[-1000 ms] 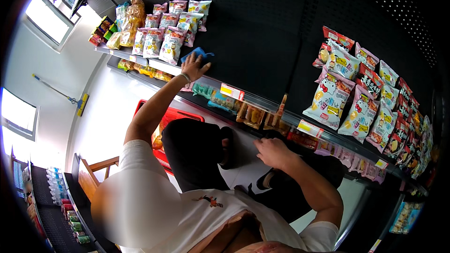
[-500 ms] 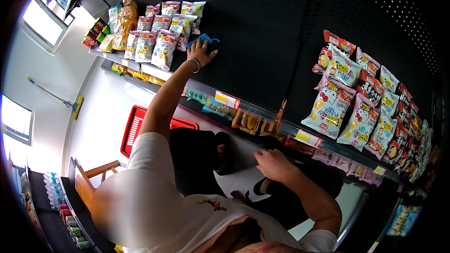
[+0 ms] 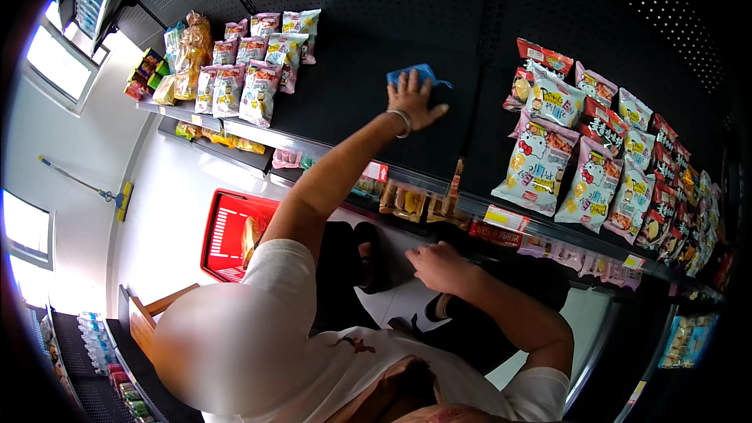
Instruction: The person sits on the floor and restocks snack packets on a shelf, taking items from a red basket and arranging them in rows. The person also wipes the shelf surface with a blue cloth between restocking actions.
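My left hand (image 3: 413, 102) lies flat with fingers spread on a blue cloth (image 3: 415, 75), pressing it against the bare black shelf (image 3: 352, 102). Part of the cloth is hidden under the palm. Left of it stands a group of pink and white snack bags (image 3: 258, 94); to its right is a bigger group of pink-white and red snack bags (image 3: 536, 160). Loosely curled, my right hand (image 3: 445, 268) hovers over my knee, in front of the lower shelf. No object shows in its fingers.
A price-tag rail (image 3: 509, 219) runs along the shelf's front edge. Packaged snacks (image 3: 403, 200) sit on the lower shelf beneath it. A red basket (image 3: 223, 235) with an item inside stands on the floor at left. A mop (image 3: 106, 194) leans by the wall near a wooden stool (image 3: 142, 325).
My left hand has slid the blue cloth rightward along the shelf, away from the left snack bags. The view has shifted slightly, and more of the red basket shows. My right hand stays curled near my knee.
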Demonstrator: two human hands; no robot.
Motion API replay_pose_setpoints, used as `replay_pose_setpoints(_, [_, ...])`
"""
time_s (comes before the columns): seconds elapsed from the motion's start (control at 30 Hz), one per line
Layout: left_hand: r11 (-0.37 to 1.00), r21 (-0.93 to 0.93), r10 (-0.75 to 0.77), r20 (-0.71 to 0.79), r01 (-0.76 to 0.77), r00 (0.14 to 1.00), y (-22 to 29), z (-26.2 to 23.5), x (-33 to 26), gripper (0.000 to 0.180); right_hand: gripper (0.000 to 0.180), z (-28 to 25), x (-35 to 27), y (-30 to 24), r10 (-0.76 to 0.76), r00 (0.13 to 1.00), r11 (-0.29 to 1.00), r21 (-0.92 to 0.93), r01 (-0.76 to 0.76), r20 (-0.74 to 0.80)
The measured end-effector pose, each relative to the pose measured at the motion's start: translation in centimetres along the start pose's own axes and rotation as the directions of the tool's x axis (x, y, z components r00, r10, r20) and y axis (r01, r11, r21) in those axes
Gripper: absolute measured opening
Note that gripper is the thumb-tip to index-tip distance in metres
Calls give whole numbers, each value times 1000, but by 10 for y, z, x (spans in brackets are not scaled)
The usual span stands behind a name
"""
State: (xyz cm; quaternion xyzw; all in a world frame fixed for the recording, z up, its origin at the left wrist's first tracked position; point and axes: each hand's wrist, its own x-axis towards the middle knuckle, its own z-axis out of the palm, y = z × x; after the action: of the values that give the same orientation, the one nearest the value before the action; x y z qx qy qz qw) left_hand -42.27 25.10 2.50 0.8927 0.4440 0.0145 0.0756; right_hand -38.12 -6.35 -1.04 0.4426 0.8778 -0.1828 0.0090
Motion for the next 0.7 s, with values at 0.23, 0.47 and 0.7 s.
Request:
replay_pose_setpoints(0.23, [940,17,332,201,-342,922,46,-2,-80,87,35,-2,-8,4,124,992,990,63,-126,29])
replay_pose_setpoints(0.47, [992,39,-114,-96,118,989,-102,-35,-88,71,28,-4,-14,3,126,991,988,81,-130,52])
replay_pose_setpoints(0.7, [924,192,-322,-75,330,944,-264,27,-95,83,32,-14,-15,-2,108,994,994,12,-109,15])
